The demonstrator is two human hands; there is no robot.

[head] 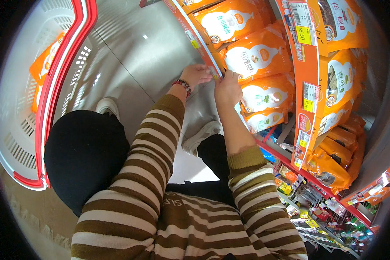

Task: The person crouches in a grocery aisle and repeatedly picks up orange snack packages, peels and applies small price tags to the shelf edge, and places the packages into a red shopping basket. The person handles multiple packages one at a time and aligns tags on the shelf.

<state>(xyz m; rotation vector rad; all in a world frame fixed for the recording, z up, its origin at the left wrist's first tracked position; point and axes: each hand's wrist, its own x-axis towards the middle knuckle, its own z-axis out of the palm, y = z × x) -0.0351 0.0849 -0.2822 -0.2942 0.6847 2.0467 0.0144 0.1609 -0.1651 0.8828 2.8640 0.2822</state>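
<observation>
My left hand [196,75], with a beaded bracelet [183,86] at the wrist, reaches to the front of an orange shelf-edge strip [200,48]. Its fingertips are at a small price label [213,73] on that strip. My right hand [228,89] curls its fingers over the top of the same strip, just beside the label. Right behind it stand orange bags of potato starch [253,58] and other orange-and-white food bags [265,97]. Whether the left fingertips pinch the label or only touch it, I cannot tell.
On the left is a white plastic shopping basket [22,130] with red handles [57,81], holding orange packets [47,61]. A higher shelf [307,74] with spice bags [341,78] is at the right. Small packaged goods [315,198] hang lower right. Tiled floor [126,42] lies between.
</observation>
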